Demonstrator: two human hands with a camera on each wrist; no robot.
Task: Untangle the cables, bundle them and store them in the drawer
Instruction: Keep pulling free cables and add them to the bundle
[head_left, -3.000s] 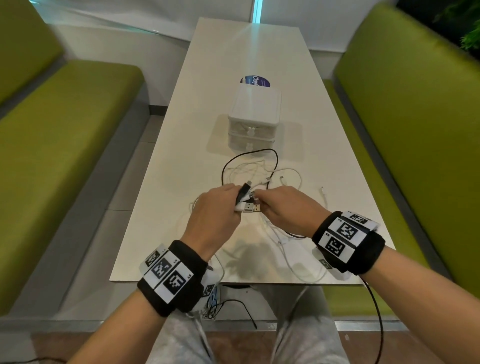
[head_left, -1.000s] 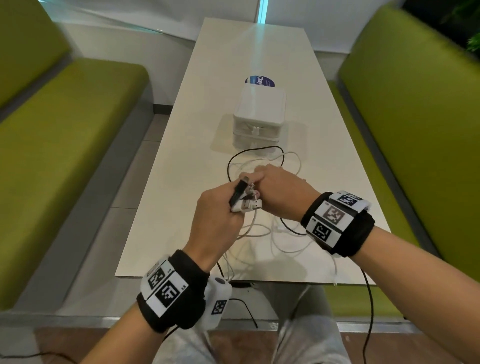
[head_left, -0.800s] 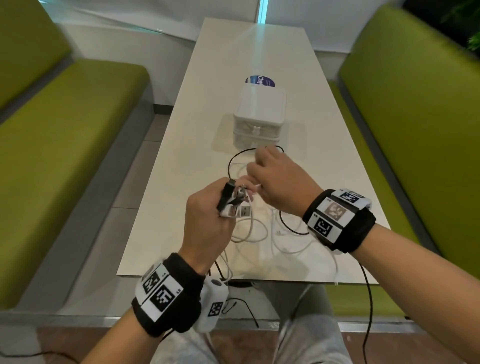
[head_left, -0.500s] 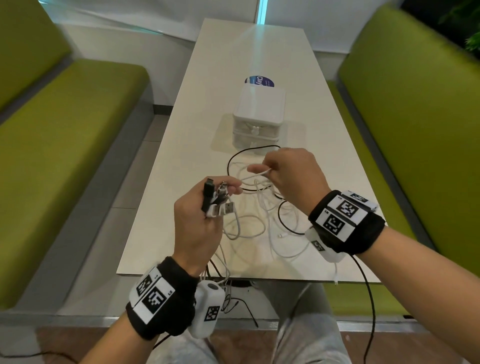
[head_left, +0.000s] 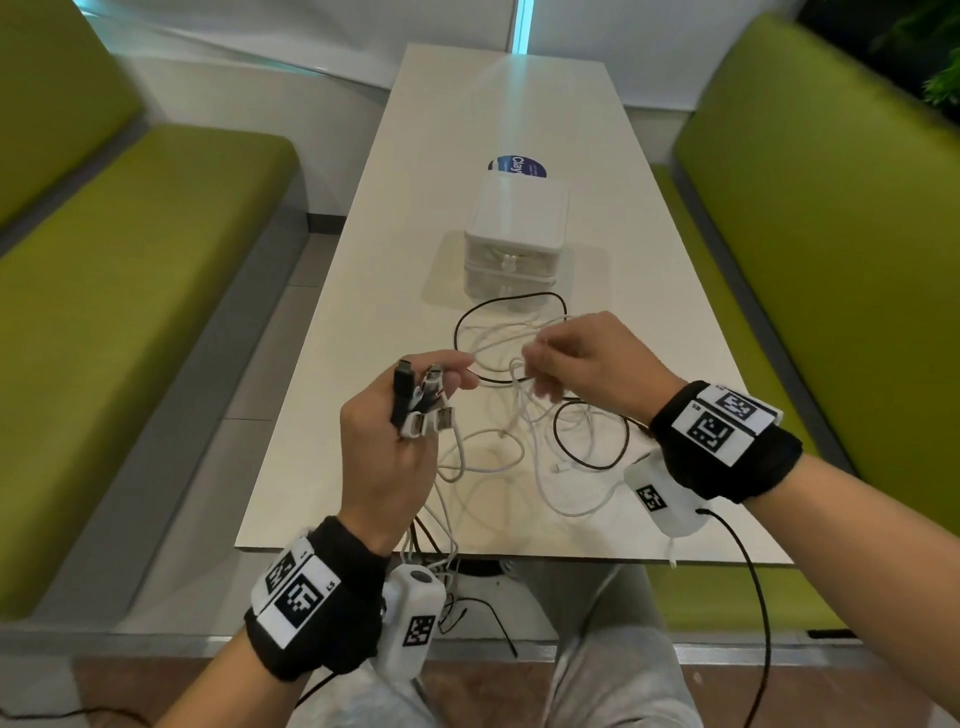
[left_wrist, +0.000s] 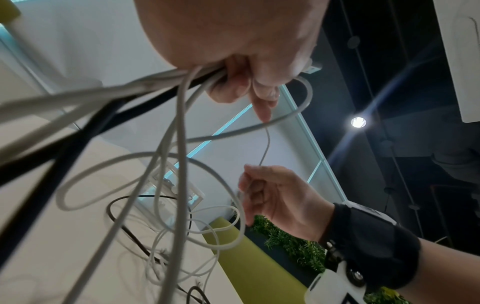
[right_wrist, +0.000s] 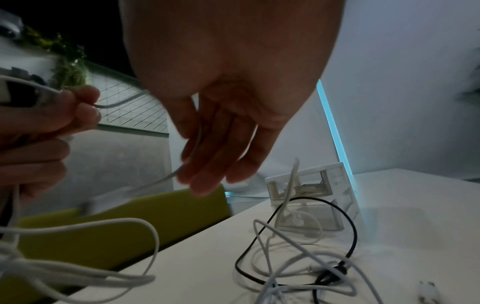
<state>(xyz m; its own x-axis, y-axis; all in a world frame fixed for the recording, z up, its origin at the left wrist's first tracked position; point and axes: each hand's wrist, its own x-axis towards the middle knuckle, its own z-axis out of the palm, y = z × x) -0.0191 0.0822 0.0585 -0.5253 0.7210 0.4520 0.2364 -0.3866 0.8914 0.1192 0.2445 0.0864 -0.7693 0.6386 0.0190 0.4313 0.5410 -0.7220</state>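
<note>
My left hand (head_left: 415, 410) is raised over the table's near edge and grips the plug ends (head_left: 423, 400) of several cables, one black and the others white. Their cords hang from my fist (left_wrist: 233, 82) down to a loose tangle of cables (head_left: 524, 447) on the table. To the right, my right hand (head_left: 540, 364) pinches one white cable (left_wrist: 266, 144) that runs up to my left hand. In the right wrist view that cable (right_wrist: 166, 179) passes between my fingers (right_wrist: 207, 164), blurred. The white drawer unit (head_left: 514, 234) stands shut beyond the tangle.
The white table (head_left: 363, 322) is long and narrow, with green benches (head_left: 130, 291) on both sides. A blue round sticker (head_left: 517, 165) lies behind the drawer unit. A black cable loop (head_left: 498, 306) reaches the drawer unit's foot. Some cords hang over the near edge.
The hands have parted. My left hand drew back and left with the plugs, while my right hand moved right and forward, pulling a white cable out of the tangle.
</note>
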